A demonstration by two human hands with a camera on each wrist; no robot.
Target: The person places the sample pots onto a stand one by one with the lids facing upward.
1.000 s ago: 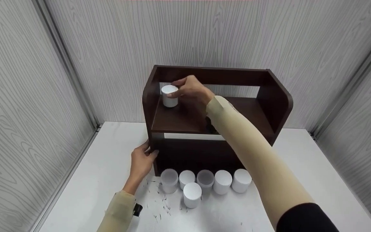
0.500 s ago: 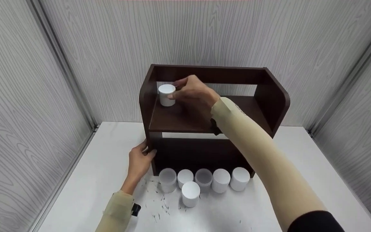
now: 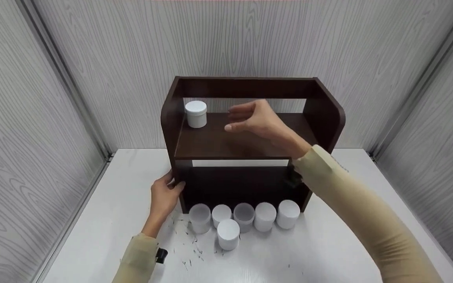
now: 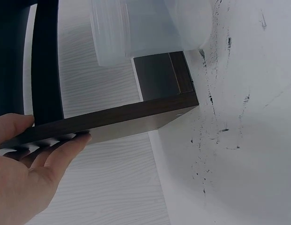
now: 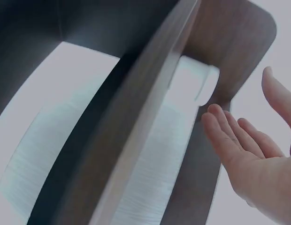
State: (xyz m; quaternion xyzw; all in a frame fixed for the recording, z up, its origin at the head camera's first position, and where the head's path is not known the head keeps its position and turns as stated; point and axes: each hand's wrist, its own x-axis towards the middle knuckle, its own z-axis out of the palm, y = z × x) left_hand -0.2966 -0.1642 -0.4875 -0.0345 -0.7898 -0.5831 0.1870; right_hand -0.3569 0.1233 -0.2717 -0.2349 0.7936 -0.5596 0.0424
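A white lidded jar (image 3: 196, 114) stands upright at the left end of the upper shelf of a dark brown wooden rack (image 3: 230, 141). My right hand (image 3: 264, 122) is in the air to the right of that jar, thumb and fingers spread apart with nothing between them. In the right wrist view the same jar (image 5: 195, 82) shows beyond the fingertips. My left hand (image 3: 164, 196) grips the rack's left side panel near its lower half, thumb on the front edge. From the left wrist view, the fingers (image 4: 65, 154) lie along the panel's outer face.
Several jars stand in a row before the rack, among them a translucent one (image 3: 200, 218) and a white one (image 3: 288, 214). Another white jar (image 3: 228, 234) stands in front of the row. Dark scuff marks streak the white table (image 3: 187, 263). Grey wood-patterned walls (image 3: 140, 47) surround it.
My right hand has let go of the white jar and moved right, away from it. The jar stays on the upper shelf. My left hand keeps its grip on the side panel.
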